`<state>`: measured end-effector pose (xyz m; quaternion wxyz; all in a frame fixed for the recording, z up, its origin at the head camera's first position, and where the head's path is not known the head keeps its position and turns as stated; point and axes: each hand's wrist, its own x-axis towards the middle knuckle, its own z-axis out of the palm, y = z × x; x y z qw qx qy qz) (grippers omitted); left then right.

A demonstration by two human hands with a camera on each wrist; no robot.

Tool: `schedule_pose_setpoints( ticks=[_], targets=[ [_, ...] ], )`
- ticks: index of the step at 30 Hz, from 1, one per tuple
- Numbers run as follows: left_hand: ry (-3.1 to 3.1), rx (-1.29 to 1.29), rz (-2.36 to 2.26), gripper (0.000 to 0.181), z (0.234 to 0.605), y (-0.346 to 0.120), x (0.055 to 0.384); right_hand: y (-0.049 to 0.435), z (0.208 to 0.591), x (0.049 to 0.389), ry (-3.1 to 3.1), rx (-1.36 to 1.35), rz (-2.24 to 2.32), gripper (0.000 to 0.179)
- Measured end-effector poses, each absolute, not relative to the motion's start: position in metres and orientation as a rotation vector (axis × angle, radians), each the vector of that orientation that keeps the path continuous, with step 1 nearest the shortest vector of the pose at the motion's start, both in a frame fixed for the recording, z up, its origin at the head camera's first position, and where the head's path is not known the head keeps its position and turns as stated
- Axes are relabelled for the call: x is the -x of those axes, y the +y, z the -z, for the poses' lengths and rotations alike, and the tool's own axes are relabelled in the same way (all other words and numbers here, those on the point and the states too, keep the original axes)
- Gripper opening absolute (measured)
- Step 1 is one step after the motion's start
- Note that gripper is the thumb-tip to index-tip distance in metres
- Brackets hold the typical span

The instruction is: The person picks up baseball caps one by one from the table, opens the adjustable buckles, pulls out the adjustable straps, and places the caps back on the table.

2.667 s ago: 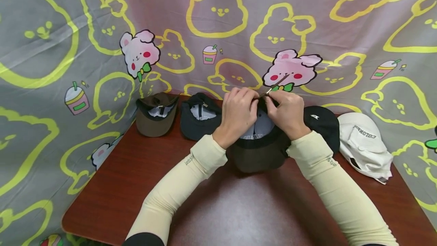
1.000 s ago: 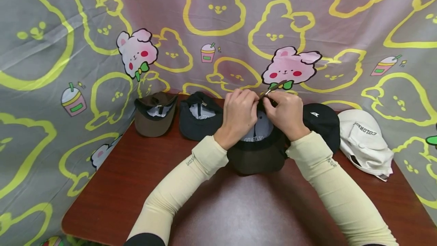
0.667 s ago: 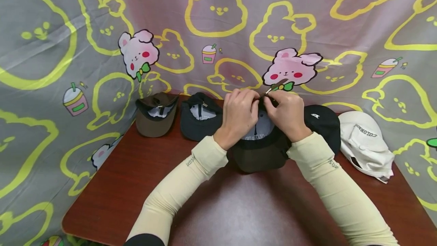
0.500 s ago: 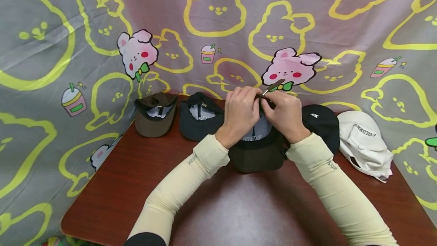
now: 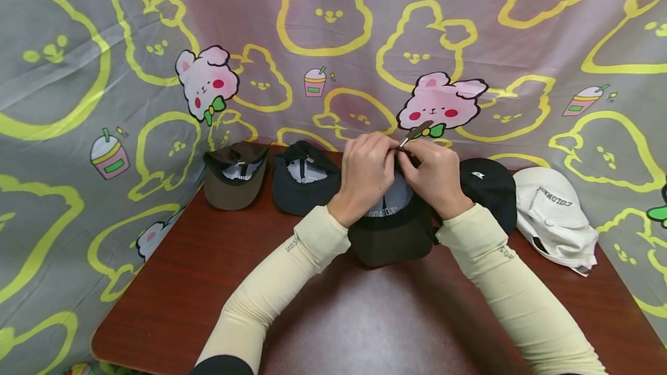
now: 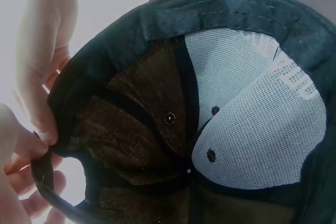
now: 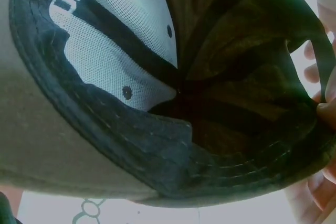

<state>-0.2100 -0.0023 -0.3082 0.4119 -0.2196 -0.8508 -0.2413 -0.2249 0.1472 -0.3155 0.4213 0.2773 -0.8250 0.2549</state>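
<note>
A brown baseball cap [image 5: 393,243] is held inner side up, its visor toward me and its back opening at the far end. My left hand [image 5: 366,169] pinches the cap's back strap at the left. From the right, my right hand [image 5: 436,173] pinches the same strap, the two thumbs close together. A loose strap end [image 5: 421,131] sticks up between the hands, with a small metal clasp [image 5: 402,144] at its base. Both wrist views look into the crown, with its white mesh lining [image 6: 252,124] and dark sweatband [image 7: 121,140]. Fingers surround the strap loop there.
Along the back of the reddish-brown table [image 5: 172,282] lie a brown cap [image 5: 234,190] and a dark navy cap [image 5: 302,195] on the left. A black cap [image 5: 490,190] and a white cap [image 5: 552,213] lie on the right. A patterned cloth [image 5: 344,33] hangs close behind.
The loose strap end reaches less far up and out than before, and its metal clasp sits nearer the left hand. My right hand has shifted slightly left; both keep their pinch.
</note>
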Motion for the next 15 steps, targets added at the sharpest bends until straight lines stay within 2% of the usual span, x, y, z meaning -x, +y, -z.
schedule_pose_setpoints(
  ticks=[15],
  targets=[
    [-2.103, 0.552, 0.593, 0.015, 0.3145, -0.0017, 0.2104, 0.1476, 0.3157, 0.2244, -2.072, -0.698, -0.619, 0.009]
  ],
)
